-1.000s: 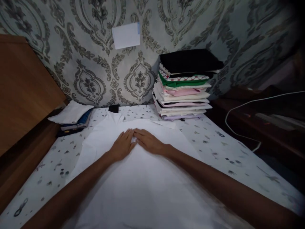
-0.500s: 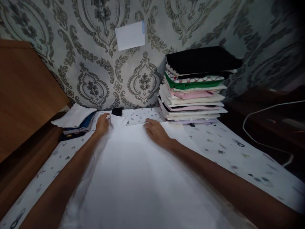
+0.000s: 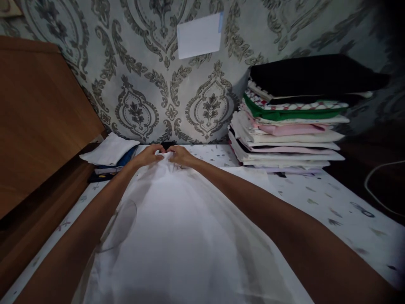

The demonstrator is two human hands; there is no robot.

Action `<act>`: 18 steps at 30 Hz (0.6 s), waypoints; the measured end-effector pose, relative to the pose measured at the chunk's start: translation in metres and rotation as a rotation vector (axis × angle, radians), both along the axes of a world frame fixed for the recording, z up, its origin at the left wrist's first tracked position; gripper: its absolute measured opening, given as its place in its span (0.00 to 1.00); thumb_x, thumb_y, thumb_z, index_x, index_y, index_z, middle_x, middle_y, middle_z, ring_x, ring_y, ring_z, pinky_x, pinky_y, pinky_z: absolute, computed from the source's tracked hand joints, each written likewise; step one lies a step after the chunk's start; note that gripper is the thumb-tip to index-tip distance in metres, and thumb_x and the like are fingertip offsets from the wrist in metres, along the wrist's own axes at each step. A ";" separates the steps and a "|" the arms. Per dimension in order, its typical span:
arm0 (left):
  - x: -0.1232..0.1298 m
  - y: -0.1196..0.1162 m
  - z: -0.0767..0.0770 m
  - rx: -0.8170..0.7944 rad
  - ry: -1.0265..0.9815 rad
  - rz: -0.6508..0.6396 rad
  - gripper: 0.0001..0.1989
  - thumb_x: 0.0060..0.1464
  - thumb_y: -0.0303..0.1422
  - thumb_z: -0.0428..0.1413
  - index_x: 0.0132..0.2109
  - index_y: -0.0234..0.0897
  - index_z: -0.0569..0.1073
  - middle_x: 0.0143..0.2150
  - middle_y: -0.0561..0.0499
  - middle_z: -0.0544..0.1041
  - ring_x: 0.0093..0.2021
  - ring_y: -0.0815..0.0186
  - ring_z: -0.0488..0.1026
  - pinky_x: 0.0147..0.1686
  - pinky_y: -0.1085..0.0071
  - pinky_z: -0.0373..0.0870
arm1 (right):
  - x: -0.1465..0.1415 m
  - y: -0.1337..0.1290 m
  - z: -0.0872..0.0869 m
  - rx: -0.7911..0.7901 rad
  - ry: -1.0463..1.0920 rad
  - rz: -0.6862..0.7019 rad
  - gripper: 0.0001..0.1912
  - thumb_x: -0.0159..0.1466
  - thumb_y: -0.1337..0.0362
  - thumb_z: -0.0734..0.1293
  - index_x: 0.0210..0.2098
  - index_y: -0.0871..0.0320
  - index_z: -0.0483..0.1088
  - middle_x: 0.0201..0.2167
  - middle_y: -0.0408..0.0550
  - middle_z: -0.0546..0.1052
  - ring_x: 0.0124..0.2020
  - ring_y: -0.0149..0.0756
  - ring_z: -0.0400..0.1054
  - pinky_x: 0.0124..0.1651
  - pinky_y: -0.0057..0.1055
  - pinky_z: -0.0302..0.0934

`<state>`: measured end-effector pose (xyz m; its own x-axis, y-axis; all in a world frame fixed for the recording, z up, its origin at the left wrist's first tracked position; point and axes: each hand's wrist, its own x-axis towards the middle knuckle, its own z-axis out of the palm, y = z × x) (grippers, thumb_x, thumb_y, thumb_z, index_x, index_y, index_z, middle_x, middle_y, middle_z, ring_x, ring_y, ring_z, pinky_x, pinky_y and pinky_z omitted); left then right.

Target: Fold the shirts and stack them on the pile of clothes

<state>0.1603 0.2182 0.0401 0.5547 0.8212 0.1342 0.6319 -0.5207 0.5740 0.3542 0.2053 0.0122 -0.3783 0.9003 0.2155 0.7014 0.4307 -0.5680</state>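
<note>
A white garment [image 3: 183, 236] lies spread over the patterned sheet, its near end running out of the bottom of the view. At its far end, my left hand [image 3: 150, 155] pinches the bunched edge between thumb and fingers. My right hand [image 3: 181, 156] grips the same edge from the other side, so the two hands almost meet. Creases fan out from the gathered cloth between them. Just behind my fingers, partly hidden, is a small black item [image 3: 168, 145].
A tall stack of folded clothes [image 3: 291, 122] stands at the back right, black on top. Back left lies a smaller folded pile [image 3: 110, 152] beside a wooden panel [image 3: 38, 118]. The patterned wall [image 3: 136, 109] closes off the back; a pale cable [image 3: 368, 181] hangs far right.
My right hand has moved left to meet my left hand, which has shifted slightly right. The garment's far edge, flat before, is now gathered between them. The view has turned a little.
</note>
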 end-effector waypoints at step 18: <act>-0.009 -0.004 0.033 0.269 0.624 0.115 0.20 0.51 0.28 0.52 0.51 0.39 0.76 0.43 0.43 0.79 0.55 0.48 0.67 0.55 0.51 0.60 | 0.033 -0.016 0.015 0.102 -0.246 -0.130 0.12 0.59 0.74 0.61 0.37 0.58 0.74 0.37 0.52 0.79 0.41 0.42 0.69 0.40 0.32 0.59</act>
